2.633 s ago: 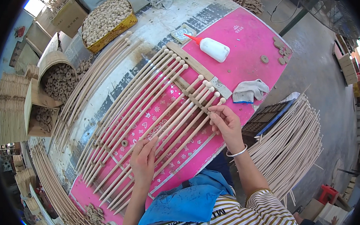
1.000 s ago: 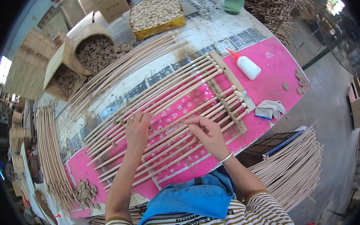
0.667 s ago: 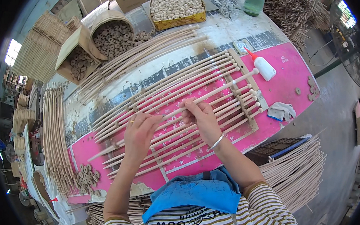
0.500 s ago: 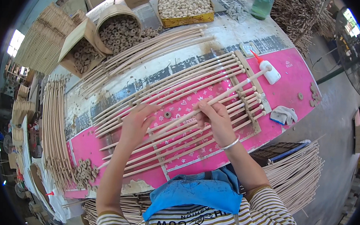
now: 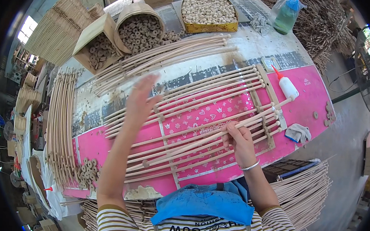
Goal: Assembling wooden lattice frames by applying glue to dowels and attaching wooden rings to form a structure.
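Right hand [image 5: 239, 141]: fingers pinch one wooden rod [image 5: 217, 136], long axis running lower-left to upper-right across the pink mat [image 5: 305, 87] | Left hand [image 5: 140, 101]: raised, fingers spread, holding nothing, rods below and right of it | Containers beyond left hand: round basket [image 5: 140, 28] of wooden rings; yellow tray [image 5: 208, 10] of pale beads.

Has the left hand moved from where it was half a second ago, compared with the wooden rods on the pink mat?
Yes. The left hand has lifted off the wooden rods and moved away from the person, toward the grey part of the table.
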`<state>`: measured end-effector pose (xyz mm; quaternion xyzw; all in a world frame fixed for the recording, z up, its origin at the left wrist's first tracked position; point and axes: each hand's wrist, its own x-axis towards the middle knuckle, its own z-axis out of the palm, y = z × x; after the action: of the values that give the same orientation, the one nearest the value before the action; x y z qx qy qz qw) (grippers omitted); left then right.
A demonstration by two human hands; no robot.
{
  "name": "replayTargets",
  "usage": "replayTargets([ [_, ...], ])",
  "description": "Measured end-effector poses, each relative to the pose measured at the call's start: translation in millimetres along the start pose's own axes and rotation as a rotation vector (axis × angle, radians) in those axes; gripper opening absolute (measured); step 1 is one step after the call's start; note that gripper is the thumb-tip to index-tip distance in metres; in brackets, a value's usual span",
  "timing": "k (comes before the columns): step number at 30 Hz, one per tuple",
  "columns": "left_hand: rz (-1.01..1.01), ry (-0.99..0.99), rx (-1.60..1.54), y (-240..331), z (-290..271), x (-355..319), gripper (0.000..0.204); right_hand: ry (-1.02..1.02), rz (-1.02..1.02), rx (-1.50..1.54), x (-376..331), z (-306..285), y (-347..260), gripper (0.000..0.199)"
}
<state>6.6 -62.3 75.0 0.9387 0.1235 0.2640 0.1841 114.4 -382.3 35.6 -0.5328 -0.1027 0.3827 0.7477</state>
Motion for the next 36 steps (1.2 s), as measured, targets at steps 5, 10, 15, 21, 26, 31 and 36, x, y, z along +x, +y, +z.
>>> replayTargets([
  [5,-0.287,-0.413,-0.35,19.9,-68.9,-25.3,0.039,0.063,-0.108,0.069,12.5,-14.6,-15.7,0.029],
  [10,-0.55,-0.623,-0.452,10.5,-101.9,-89.7,0.038,0.13,-0.186,0.091,28.4,-38.6,-35.7,0.028],
  [15,-0.582,-0.529,-0.576,25.9,-84.4,-115.9,0.033,0.148,-0.118,0.061,26.0,-23.2,-31.3,0.026],
  [21,-0.48,-0.327,-0.546,58.8,-41.2,-105.9,0.019,-0.009,0.032,0.066,19.6,34.9,4.2,0.025],
  [26,-0.373,-0.229,-0.398,113.3,2.6,-79.1,0.024,-0.123,0.074,0.116,16.7,71.2,37.0,0.031],
  [31,-0.352,-0.27,-0.525,104.9,4.1,-89.0,0.047,-0.175,0.056,0.044,10.0,63.8,28.1,0.032],
  [36,-0.509,-0.321,-0.657,105.0,-4.3,-94.9,0.047,-0.208,0.117,0.009,8.5,49.5,26.1,0.037],
])
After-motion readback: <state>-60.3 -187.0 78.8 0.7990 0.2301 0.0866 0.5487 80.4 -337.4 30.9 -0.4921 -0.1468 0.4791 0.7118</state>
